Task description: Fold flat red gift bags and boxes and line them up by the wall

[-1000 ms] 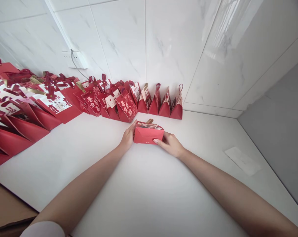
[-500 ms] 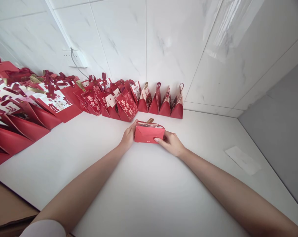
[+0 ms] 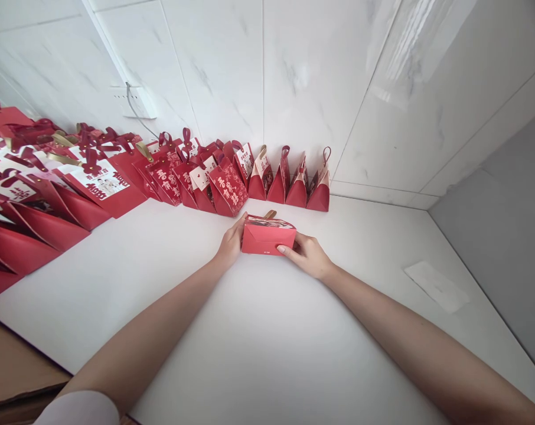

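Observation:
Between my two hands is a red paper gift box [image 3: 267, 237], tipped so that one plain red side faces me. A gold ribbon loop [image 3: 271, 214] shows at its far top edge. My left hand [image 3: 231, 241] is closed on the box's left end, with its fingertips partly hidden. My right hand [image 3: 309, 254] grips the right end, its thumb lying on the red side and its other fingers out of sight behind. Just beyond stands a red gift box with white lettering [image 3: 228, 188].
Several upright red gift boxes [image 3: 294, 183] line the tiled wall [image 3: 303, 82]. Larger red bags [image 3: 41, 230] with ribbon handles crowd the left of the white table [image 3: 250, 348]. A flat white slip [image 3: 436, 286] lies at right, and brown cardboard [image 3: 19, 360] shows at lower left.
Both hands keep their hold on the gift box, which has barely moved. Its top looks slightly flatter, and the view has shifted a little.

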`<act>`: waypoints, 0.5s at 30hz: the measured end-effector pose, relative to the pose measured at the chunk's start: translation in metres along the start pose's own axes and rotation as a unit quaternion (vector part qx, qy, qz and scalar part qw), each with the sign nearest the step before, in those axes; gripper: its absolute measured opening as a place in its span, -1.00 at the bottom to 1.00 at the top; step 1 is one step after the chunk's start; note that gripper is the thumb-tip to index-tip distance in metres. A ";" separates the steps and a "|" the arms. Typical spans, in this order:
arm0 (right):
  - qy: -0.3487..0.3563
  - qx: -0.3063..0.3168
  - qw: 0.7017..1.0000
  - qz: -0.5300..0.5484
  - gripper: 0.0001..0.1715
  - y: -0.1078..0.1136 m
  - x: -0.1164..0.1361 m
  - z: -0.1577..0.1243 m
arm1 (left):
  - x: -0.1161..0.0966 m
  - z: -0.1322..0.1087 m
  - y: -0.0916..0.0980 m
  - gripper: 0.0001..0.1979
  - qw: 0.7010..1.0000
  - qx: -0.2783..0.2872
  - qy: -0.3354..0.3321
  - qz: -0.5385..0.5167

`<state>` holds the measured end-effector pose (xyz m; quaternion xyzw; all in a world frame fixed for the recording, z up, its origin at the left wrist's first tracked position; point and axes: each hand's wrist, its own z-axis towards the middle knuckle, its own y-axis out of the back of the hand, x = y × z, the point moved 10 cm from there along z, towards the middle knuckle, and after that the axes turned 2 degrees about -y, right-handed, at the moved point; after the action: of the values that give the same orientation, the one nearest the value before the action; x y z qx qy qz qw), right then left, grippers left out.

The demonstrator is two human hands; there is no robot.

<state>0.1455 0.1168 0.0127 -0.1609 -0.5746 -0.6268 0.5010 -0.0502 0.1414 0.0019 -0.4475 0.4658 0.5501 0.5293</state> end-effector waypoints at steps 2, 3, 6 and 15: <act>0.000 -0.002 1.000 -0.001 -0.45 0.000 -0.001 0.000 | -0.001 -0.001 -0.002 -0.34 1.000 0.001 0.003 -0.016; -0.001 -0.002 1.000 -0.001 -0.45 0.000 -0.001 0.000 | -0.001 -0.001 -0.002 -0.34 1.000 0.001 0.006 -0.024; -0.003 -0.001 1.000 0.000 -0.46 0.000 -0.002 0.000 | -0.004 -0.002 -0.005 -0.36 0.999 0.004 0.005 -0.033; 0.018 -0.013 1.000 0.004 -0.49 0.001 0.000 0.000 | 0.001 -0.001 -0.009 -0.29 0.996 0.012 0.019 -0.084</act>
<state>0.1466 0.1169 0.0132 -0.1584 -0.5568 -0.6347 0.5119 -0.0409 0.1409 0.0004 -0.4893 0.4432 0.4891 0.5701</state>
